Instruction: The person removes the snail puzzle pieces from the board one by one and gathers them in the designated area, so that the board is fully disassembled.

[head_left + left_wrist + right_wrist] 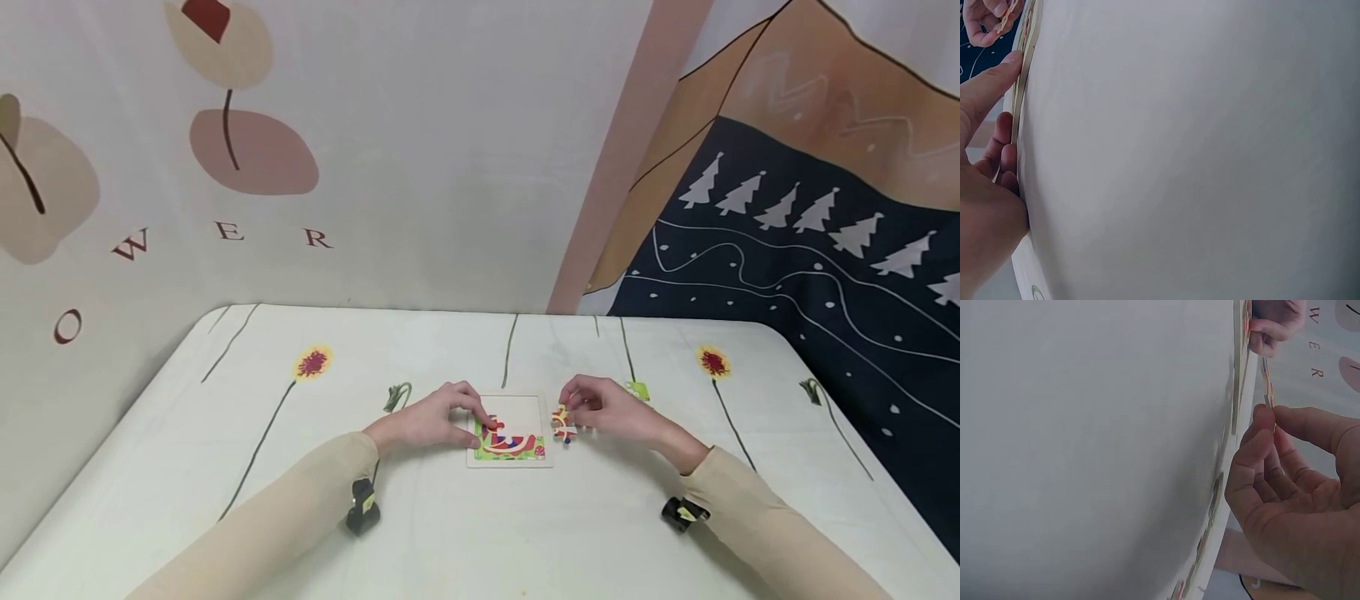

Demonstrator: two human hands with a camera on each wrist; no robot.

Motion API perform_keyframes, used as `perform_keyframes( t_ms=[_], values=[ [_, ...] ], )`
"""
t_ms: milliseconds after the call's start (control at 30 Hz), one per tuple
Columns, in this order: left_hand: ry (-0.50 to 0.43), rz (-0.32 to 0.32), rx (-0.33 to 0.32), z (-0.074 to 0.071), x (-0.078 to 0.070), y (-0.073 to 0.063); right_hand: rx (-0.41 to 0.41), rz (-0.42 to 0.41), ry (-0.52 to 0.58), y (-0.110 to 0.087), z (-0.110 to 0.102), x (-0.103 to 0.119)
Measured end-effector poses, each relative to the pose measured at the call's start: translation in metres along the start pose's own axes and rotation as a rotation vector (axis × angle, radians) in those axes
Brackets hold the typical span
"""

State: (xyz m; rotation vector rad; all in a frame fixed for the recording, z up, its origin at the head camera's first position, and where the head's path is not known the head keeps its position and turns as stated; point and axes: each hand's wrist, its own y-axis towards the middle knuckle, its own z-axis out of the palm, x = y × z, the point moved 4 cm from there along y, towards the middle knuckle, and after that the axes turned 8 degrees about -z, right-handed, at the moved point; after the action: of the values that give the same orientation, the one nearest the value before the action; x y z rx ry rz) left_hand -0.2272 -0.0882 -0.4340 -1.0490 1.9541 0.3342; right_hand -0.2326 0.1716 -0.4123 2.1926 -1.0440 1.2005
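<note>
A square puzzle board (510, 465) with a pale rim lies flat on the table. Colourful pieces (510, 446) in green, red and white fill its lower part and left side. At the board's left side my left hand (431, 419) reaches in, thumb by the lower left rim and a finger touching a red piece. In the left wrist view that thumb lies against the board's edge. Just right of the board, my right hand (611, 410) pinches a red and yellow puzzle piece (562, 423) between thumb and fingertips, held above the table.
A green puzzle piece (637, 390) lies behind my right hand. Several loose pieces (1200, 544) rest on the table in the right wrist view. The white tablecloth (450, 533) has printed flowers, and a patterned curtain (450, 167) hangs behind the table.
</note>
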Motion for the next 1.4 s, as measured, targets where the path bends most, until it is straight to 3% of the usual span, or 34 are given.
perform_keyframes(
  t_ms=[133, 400, 700, 1100, 1400],
  values=[
    [0.004, 0.019, -0.004, 0.0, 0.0, 0.0, -0.016, 0.014, -0.027, -0.007, -0.009, -0.003],
    [-0.006, -0.01, 0.001, 0.001, 0.0, 0.0, -0.039, 0.044, -0.068, -0.018, -0.025, -0.007],
    [-0.011, -0.006, -0.004, 0.001, -0.001, -0.001, -0.063, 0.009, -0.1, -0.03, -0.039, -0.009],
    [-0.042, -0.023, 0.0, 0.001, -0.001, -0.001, -0.085, 0.045, -0.071, -0.04, -0.048, -0.019],
    [-0.037, -0.022, 0.005, 0.0, -0.002, -0.002, -0.106, 0.077, -0.119, -0.039, -0.051, -0.026]
  ],
)
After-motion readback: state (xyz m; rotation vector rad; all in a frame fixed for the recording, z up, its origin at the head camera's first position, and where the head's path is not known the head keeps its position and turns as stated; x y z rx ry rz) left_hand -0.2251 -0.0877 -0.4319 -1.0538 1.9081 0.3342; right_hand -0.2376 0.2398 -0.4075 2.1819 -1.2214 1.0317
